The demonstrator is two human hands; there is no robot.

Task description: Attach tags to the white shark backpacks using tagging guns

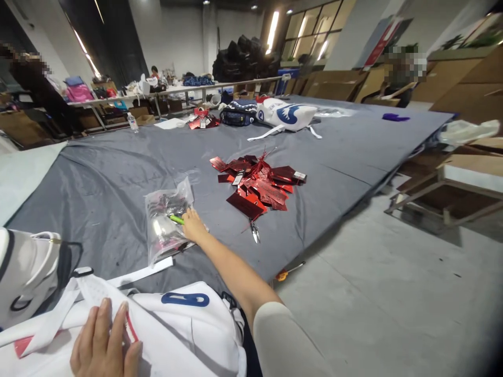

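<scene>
My left hand (104,343) lies flat with fingers spread on a white backpack (176,335), which has white straps and a dark blue oval patch (184,299). Stretched forward, my right hand (193,225) is closed around a slim bright green tool (176,219) whose exact kind I cannot make out. That hand is over the right edge of a clear plastic bag (157,209) with small dark and pinkish items inside. To its right lies a pile of shiny red hang tags (263,183), with small metal snips (255,231) at the pile's near edge.
Grey cloth covers the table (118,167). Another white bag (27,272) stands at the left. Farther back are a white-and-blue bag (288,114), a dark pouch (238,113), more red tags (203,119) and a water bottle (132,122). Other people are in the background.
</scene>
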